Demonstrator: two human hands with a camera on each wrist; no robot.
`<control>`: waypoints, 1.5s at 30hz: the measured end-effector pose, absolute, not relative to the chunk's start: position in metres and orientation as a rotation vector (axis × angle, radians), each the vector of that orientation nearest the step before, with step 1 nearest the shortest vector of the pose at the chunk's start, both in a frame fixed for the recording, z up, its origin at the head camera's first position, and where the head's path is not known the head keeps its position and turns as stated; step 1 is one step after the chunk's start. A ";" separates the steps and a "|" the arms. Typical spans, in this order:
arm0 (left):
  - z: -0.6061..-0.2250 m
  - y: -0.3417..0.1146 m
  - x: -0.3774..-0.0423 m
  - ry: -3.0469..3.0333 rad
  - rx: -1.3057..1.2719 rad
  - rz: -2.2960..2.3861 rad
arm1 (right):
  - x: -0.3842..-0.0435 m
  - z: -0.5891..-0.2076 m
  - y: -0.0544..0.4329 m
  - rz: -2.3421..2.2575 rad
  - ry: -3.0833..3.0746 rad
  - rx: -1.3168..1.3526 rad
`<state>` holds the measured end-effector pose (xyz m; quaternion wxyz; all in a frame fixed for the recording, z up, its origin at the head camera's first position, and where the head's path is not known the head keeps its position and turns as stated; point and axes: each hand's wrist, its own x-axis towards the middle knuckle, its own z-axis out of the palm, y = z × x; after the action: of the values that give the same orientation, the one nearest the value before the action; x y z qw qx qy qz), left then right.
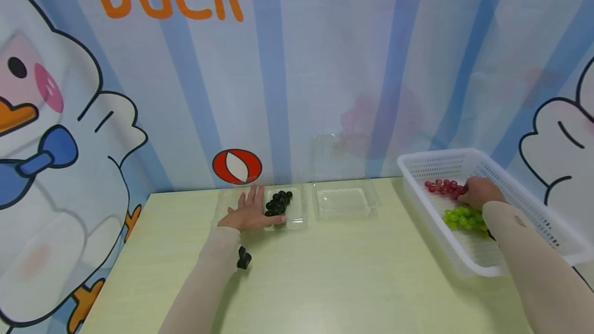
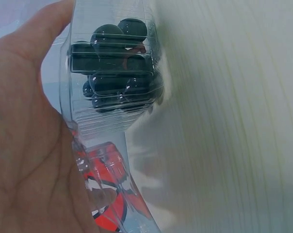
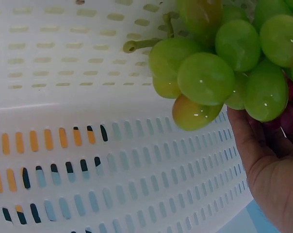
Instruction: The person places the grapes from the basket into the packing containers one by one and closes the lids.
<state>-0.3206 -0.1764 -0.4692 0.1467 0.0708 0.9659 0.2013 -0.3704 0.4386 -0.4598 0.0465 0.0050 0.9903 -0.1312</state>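
Note:
A bunch of black grapes (image 1: 278, 203) sits in a clear plastic clamshell box (image 1: 299, 210) at the back of the table, its lid lying open to the left. My left hand (image 1: 248, 215) rests on this box with straight, spread fingers, the thumb reaching across the front of the grapes. The left wrist view shows the box's ribbed wall beside the palm. Inside a white basket on the right, my right hand (image 1: 482, 193) grips the near end of a bunch of red grapes (image 1: 443, 187). Green grapes (image 3: 207, 77) lie in front of that hand, partly hiding its fingers in the right wrist view.
A second clear clamshell box (image 1: 345, 201) stands open, its lid upright against the curtain. The white basket (image 1: 445, 241) has raised, slotted walls around the grapes. A printed duck curtain (image 1: 320, 66) hangs along the back edge of the pale wooden table (image 1: 334, 277).

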 end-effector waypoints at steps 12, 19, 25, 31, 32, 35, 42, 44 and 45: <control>-0.470 -0.176 -0.321 2.770 0.207 0.585 | -0.365 -0.453 0.436 -0.416 3.053 -0.025; -0.468 -0.177 -0.319 2.768 0.214 0.593 | -0.364 -0.448 0.432 -0.453 3.062 -0.062; -0.467 -0.176 -0.319 2.764 0.217 0.597 | -0.363 -0.444 0.430 -0.503 3.072 -0.131; -0.468 -0.176 -0.319 2.766 0.221 0.582 | -0.361 -0.440 0.426 -0.514 3.071 -0.155; -0.467 -0.175 -0.319 2.767 0.221 0.580 | -0.361 -0.439 0.425 -0.512 3.073 -0.157; -0.467 -0.175 -0.319 2.769 0.220 0.587 | -0.360 -0.436 0.421 -0.521 3.085 -0.173; -0.464 -0.174 -0.316 2.773 0.211 0.607 | -0.357 -0.430 0.410 -0.617 3.091 -0.200; -0.464 -0.174 -0.316 2.776 0.212 0.608 | -0.356 -0.428 0.408 -0.641 3.087 -0.193; -0.465 -0.174 -0.317 2.778 0.211 0.603 | -0.356 -0.427 0.407 -0.647 3.086 -0.190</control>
<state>-0.3165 -0.1741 -0.4645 0.1450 0.0731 0.9643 0.2091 -0.3557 0.4070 -0.4272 -0.0084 -0.0601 0.9769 -0.2048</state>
